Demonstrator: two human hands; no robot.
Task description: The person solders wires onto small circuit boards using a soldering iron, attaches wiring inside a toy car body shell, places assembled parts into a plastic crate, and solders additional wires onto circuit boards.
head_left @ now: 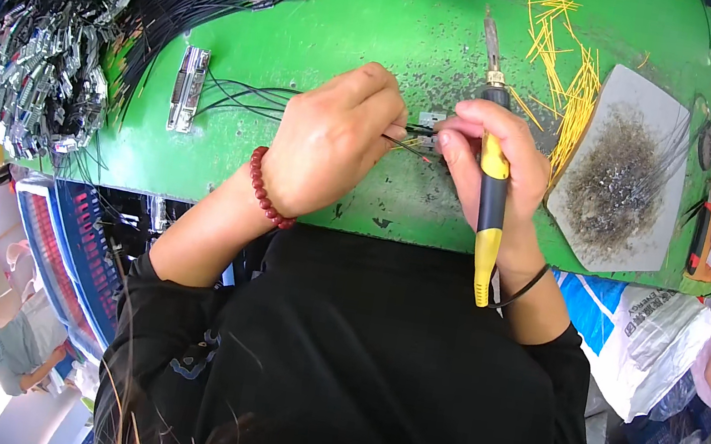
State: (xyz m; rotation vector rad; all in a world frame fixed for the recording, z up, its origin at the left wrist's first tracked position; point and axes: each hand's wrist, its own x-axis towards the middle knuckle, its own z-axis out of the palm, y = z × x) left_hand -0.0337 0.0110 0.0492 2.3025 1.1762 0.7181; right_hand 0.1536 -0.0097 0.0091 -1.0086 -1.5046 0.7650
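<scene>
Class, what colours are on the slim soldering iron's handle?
The long handle is yellow and black, seen in the head view.

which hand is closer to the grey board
Right. The right hand is just left of the grey board; the left hand is farther left, beyond the right hand.

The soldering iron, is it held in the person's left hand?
No, the soldering iron is held in the right hand, its metal tip pointing toward the top of the picture.
</scene>
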